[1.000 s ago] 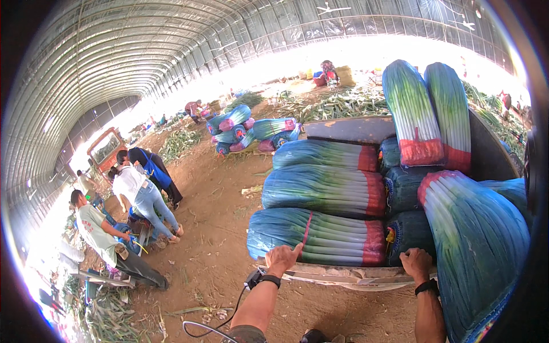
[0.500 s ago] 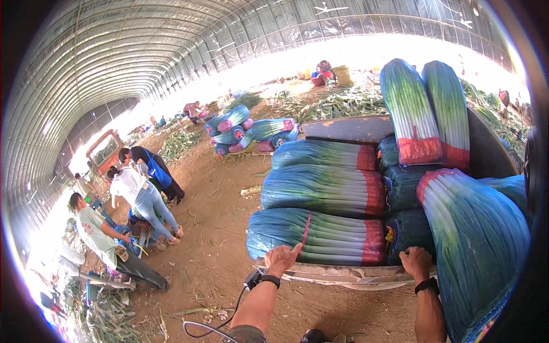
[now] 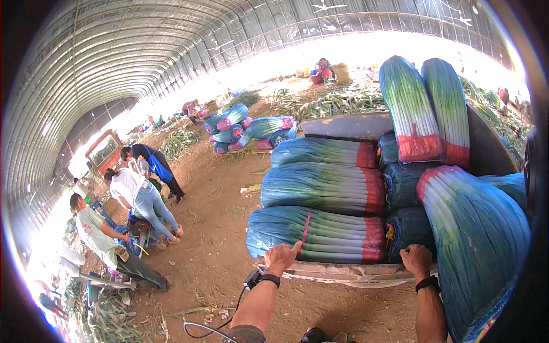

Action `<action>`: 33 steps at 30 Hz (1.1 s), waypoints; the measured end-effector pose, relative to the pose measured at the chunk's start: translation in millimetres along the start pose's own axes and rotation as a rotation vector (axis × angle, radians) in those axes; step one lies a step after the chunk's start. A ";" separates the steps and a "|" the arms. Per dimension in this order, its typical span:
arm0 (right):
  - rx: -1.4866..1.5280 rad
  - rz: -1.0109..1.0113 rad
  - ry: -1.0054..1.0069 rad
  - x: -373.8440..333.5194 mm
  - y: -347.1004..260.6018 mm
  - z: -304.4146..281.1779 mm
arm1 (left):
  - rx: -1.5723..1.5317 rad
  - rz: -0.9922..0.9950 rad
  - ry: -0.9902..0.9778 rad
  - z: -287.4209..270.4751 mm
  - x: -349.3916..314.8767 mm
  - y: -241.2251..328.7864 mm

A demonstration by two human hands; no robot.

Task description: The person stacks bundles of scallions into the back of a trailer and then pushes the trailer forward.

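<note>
Ribbed arched roof [image 3: 143, 51], white ceiling fan [image 3: 325, 7] up top. Orange-red vehicle [image 3: 106, 163] far left. Left side: person in white top [image 3: 127, 184], person in dark clothes [image 3: 172, 186] with blue bag [image 3: 158, 166], person in pale shirt [image 3: 94, 230]. Loose leaves [image 3: 331, 102] heaped on dirt floor [image 3: 200, 234].

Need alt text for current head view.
A person's bare left hand and right hand rest at the near edge of a dark-walled loading bed stacked with long blue-green, white and red-ended vegetable bundles. To the left, several people stand or bend on brown dirt beneath an arched, ribbed roof.
</note>
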State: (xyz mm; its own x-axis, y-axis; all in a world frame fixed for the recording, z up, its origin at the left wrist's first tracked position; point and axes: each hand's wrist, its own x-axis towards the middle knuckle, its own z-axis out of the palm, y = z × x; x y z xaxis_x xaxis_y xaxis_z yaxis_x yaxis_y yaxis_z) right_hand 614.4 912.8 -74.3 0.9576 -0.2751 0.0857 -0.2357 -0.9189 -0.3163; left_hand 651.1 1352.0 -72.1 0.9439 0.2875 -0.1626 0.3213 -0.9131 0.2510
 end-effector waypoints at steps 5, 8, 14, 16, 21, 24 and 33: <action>0.001 -0.010 0.005 0.3 1.2 -0.1 | 0.002 -0.004 -0.008 -2.6 -0.7 1.7; -0.008 0.025 -0.051 2.5 1.4 0.0 | 0.013 -0.021 -0.037 -3.0 0.2 2.6; -0.009 0.027 -0.036 2.7 1.0 1.5 | 0.012 -0.008 -0.041 -3.2 0.7 1.0; -0.012 0.022 -0.031 3.1 2.4 2.9 | 0.013 -0.010 -0.036 -3.1 0.5 1.4; -0.001 0.008 -0.020 3.7 5.8 5.9 | 0.015 -0.014 -0.046 -4.9 -0.3 2.9; -0.003 0.009 -0.008 2.6 3.9 4.1 | 0.021 -0.010 -0.044 -5.1 -0.8 3.5; 0.013 -0.008 0.019 3.7 7.7 8.8 | 0.008 0.001 0.006 -1.0 0.6 0.9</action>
State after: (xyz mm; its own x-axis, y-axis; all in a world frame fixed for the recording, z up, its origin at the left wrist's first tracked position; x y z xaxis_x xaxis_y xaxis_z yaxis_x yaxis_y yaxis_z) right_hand 617.6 907.2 -84.7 0.9560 -0.2734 0.1063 -0.2258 -0.9172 -0.3282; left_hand 652.1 1351.7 -71.0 0.9447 0.2880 -0.1570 0.3196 -0.9157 0.2437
